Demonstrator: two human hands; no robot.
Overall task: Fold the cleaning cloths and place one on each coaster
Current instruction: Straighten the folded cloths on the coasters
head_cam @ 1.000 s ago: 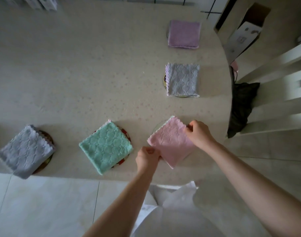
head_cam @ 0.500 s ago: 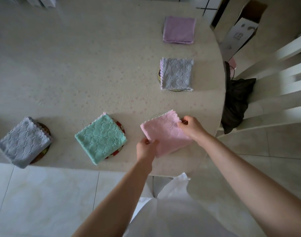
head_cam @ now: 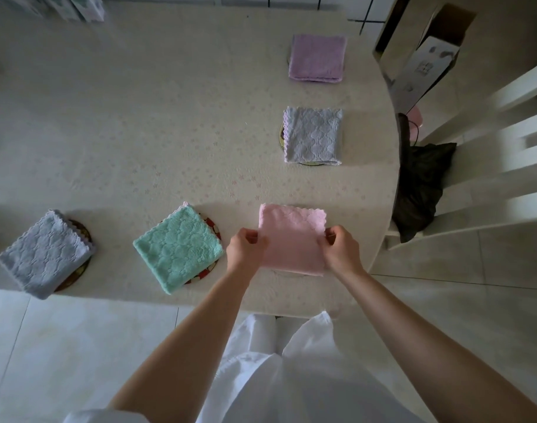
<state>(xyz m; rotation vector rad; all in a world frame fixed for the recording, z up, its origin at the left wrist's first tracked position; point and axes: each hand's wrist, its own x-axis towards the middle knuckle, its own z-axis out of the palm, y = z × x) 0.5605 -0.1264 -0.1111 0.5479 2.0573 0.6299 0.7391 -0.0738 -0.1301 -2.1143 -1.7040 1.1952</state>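
A folded pink cloth (head_cam: 291, 236) lies square near the table's front edge, over a pale coaster whose rim (head_cam: 287, 272) peeks out below it. My left hand (head_cam: 245, 247) pinches its left side and my right hand (head_cam: 340, 248) pinches its right side. To the left, a folded green cloth (head_cam: 178, 248) rests on a red-patterned coaster (head_cam: 213, 232). Further left a grey cloth (head_cam: 44, 253) sits on a dark coaster (head_cam: 84, 236). Behind, another grey cloth (head_cam: 313, 135) covers a coaster (head_cam: 281, 134), and a purple cloth (head_cam: 317, 58) lies at the back.
The round table (head_cam: 139, 132) carries a pale flowered cover. A white chair (head_cam: 505, 141) stands at the right with a black bag (head_cam: 419, 190) on it. An open cardboard box (head_cam: 428, 56) sits on the floor beyond. Packages (head_cam: 81, 7) stand at the table's far left edge.
The pink cloth was turned from a diagonal lie to square with the table edge. My hands shifted from its corners to its left and right sides.
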